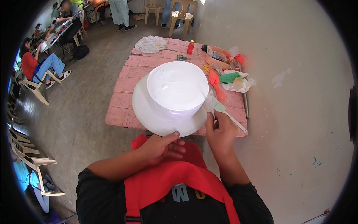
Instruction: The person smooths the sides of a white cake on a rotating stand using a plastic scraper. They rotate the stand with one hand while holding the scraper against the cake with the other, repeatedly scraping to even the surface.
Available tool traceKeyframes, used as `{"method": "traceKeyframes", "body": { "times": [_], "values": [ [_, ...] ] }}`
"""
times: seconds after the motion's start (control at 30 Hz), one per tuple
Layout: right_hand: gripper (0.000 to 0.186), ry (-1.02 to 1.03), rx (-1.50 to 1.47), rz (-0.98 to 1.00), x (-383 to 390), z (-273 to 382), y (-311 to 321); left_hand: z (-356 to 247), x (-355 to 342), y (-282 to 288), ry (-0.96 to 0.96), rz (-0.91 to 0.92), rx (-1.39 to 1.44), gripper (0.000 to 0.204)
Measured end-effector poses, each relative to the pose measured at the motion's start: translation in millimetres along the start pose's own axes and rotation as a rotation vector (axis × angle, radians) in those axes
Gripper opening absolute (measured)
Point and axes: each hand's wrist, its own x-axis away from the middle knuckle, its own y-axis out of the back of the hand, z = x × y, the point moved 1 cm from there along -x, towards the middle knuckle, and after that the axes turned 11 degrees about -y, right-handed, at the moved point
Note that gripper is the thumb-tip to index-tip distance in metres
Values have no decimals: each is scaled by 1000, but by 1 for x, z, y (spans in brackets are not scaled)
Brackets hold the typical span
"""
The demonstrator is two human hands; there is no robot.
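Note:
A round, white-coated cake (178, 86) with a smooth top and side stands on a white round turntable (143, 112). My left hand (162, 147) is at the turntable's front edge, its thumb touching the rim and its fingers loosely bent and apart, gripping nothing. On the right of the turntable, my right hand (222, 132) is closed, thumb against fingers. A thin, pale translucent piece (210, 106) rises from this pinch beside the cake; its kind is unclear. A spatula (220, 107) with a pale green blade and white handle lies just beyond that hand.
The pink table (121, 93) carries crumpled white plastic (151, 44), green-handled scissors (181, 57), a red bottle (190, 47), an orange tray (216, 59) of supplies, and red (216, 84) and green (229, 77) bags. A wall stands right. Chairs (39, 87) and people are beyond.

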Motion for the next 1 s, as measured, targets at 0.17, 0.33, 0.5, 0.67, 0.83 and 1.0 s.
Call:
{"method": "traceKeyframes", "body": {
  "times": [0.17,0.33,0.5,0.67,0.83,1.0],
  "values": [
    [11,-20,-8,-26,3,6,10,9,-7,-1,59,44,-5,29],
    [9,-135,-20,-54,-13,-13,11,2,1,8,-10,105,-138,36],
    [11,-206,-103,-26,-24,-19,1,-22,13,48,-85,-6,-44,44],
    [12,-232,-158,2,-28,-16,-7,-40,10,50,-336,-129,36,46],
    [13,-204,-140,13,-24,-15,-13,-38,5,45,-410,-100,43,48],
    [12,-147,-102,11,-20,-12,-11,-32,5,42,-386,-53,71,51]
  ]
}}
